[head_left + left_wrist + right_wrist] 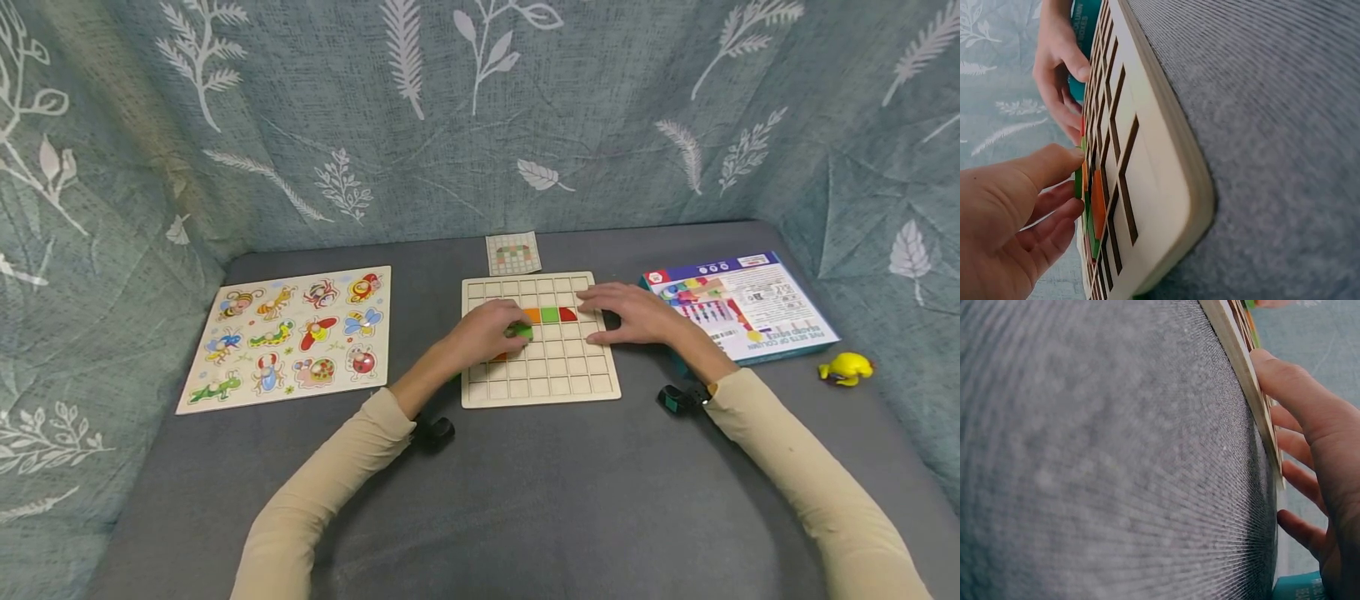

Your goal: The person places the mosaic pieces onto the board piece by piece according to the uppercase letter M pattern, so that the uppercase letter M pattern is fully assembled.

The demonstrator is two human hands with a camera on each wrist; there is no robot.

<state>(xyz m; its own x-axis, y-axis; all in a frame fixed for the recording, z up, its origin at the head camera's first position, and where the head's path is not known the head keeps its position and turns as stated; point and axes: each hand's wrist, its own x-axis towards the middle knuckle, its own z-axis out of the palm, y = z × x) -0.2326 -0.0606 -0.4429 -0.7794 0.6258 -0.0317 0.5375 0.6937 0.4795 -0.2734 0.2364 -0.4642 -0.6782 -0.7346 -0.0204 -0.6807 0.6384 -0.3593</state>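
A wooden grid board (555, 367) with square recesses lies on the table. My left hand (491, 332) is over its left part, pinching a green tile (522, 332) between thumb and fingers. In the left wrist view that green tile (1079, 178) stands on edge close to the board. Along one row sit an orange tile (532, 316), a green square (551, 314) and a red rounded tile (568, 314). An orange tile (1099, 203) lies below, partly hidden by my left hand in the head view. My right hand (626, 312) rests at the board's right edge with fingers spread.
A pattern card (513, 253) lies behind the board. To the left is a wooden insect puzzle (288, 337). A flat box (738, 308) and a yellow toy (847, 368) are on the right. A curtain (450, 150) hangs behind the table.
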